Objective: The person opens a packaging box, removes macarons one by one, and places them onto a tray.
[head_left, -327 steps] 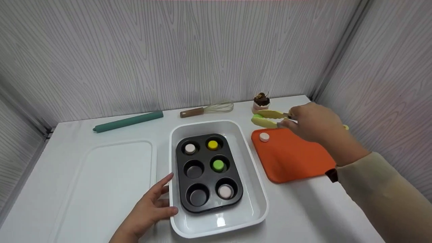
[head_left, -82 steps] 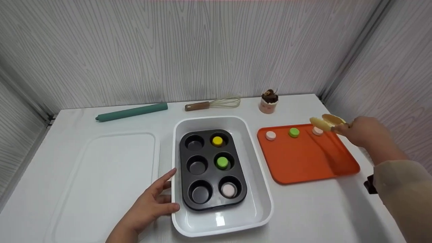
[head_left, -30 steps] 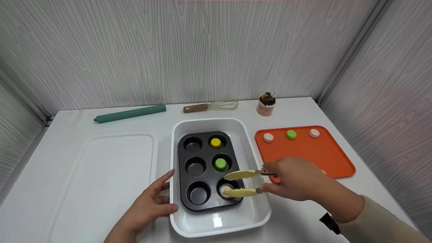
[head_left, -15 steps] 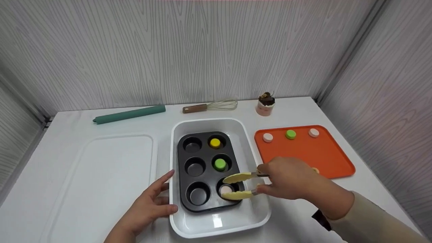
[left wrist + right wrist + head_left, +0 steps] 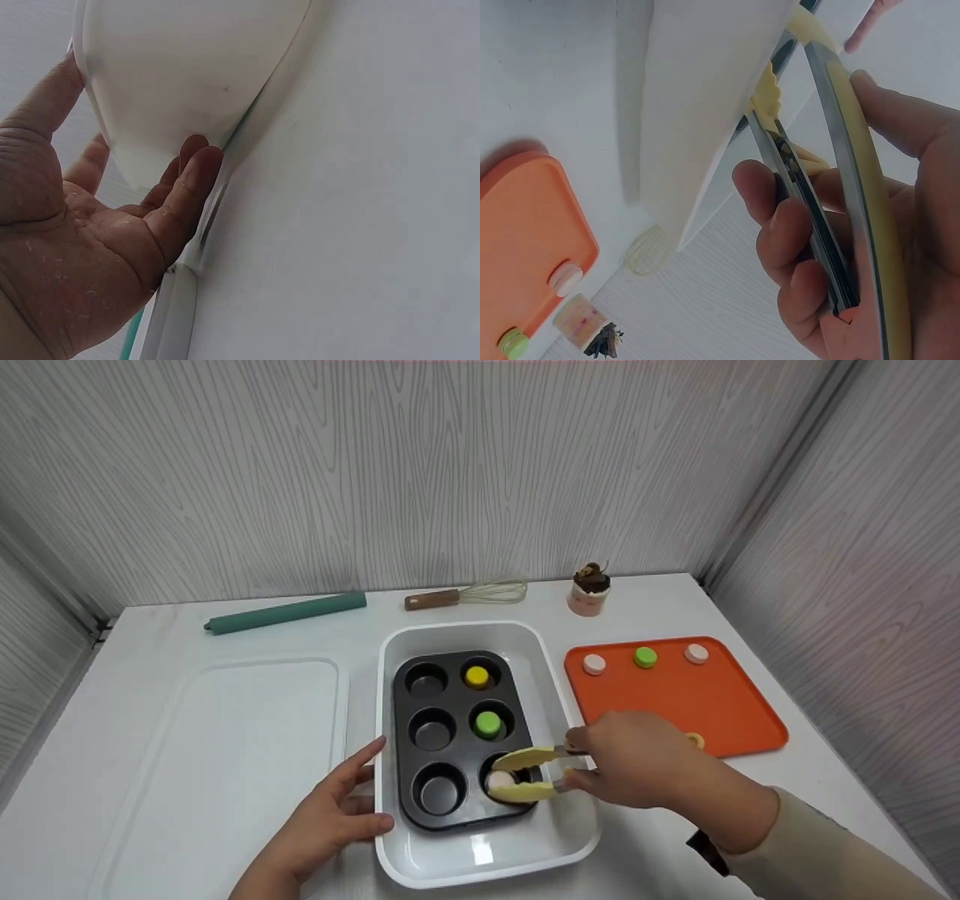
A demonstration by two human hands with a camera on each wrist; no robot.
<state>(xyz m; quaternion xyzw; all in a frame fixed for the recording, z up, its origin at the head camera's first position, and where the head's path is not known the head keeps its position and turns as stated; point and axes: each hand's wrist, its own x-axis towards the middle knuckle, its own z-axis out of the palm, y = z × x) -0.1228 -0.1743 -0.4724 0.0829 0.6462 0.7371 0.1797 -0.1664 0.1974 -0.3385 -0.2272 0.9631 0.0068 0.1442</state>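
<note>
- Seemingly a small kitchen-style booth (image 5: 862, 532), staged for baking
- Grey wood-grain panels (image 5: 420, 472) walling in a white table (image 5: 667, 604) at back and sides
- Kitchen signs: six-cup muffin tin (image 5: 463, 735), wire whisk (image 5: 446, 598), green rolling pin (image 5: 285, 613)

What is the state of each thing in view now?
Left hand: touching the basin
Right hand: gripping the tongs
Tongs: tips apart at the pale piece, grip unclear
Basin: upright, holding the muffin tin
Muffin tin: holding a yellow piece, a green piece, the pale piece
Orange tray: holding three round pieces
Whisk: lying flat
Rolling pin: lying flat
Cupcake: upright
White panel: lying flat
</note>
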